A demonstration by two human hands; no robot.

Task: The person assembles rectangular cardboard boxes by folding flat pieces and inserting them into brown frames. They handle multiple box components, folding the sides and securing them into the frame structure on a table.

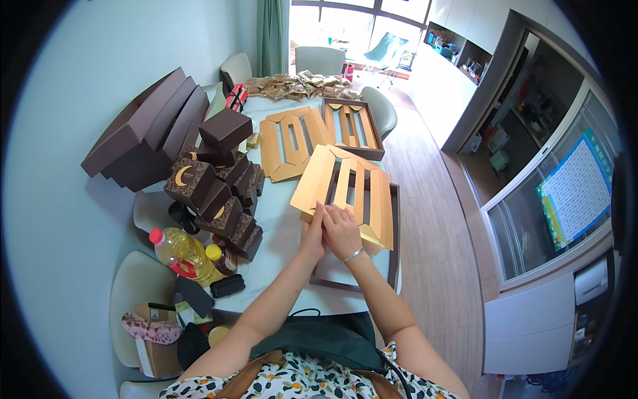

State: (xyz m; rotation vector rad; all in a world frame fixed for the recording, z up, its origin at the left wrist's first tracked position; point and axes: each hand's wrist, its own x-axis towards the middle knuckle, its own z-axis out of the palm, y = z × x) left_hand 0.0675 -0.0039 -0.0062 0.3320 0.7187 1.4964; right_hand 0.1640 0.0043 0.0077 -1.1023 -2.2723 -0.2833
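A gold slotted insert is held tilted above the brown tray at the table's right side. Its near edge is gripped by the left hand and right hand, set side by side. Its strips are pointed away from the body; which side is longer cannot be told.

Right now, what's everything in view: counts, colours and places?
cardboard inserts: at least three, gold, table's middle and right
trays: two, dark brown, table's right
large boxes: several, dark brown, left
small boxes: several, dark brown, table's left
packets: many, gold-brown, table's far end
oil bottle: one, yellow, left
jar: one, yellow-lidded, beside bottle
table: one, white, centre
chairs: several, pale, around table
curtain: one, green, back
poster: one, blue-edged, far right
left hand: one, bare, nearest insert's edge
right hand: one, bare, same edge
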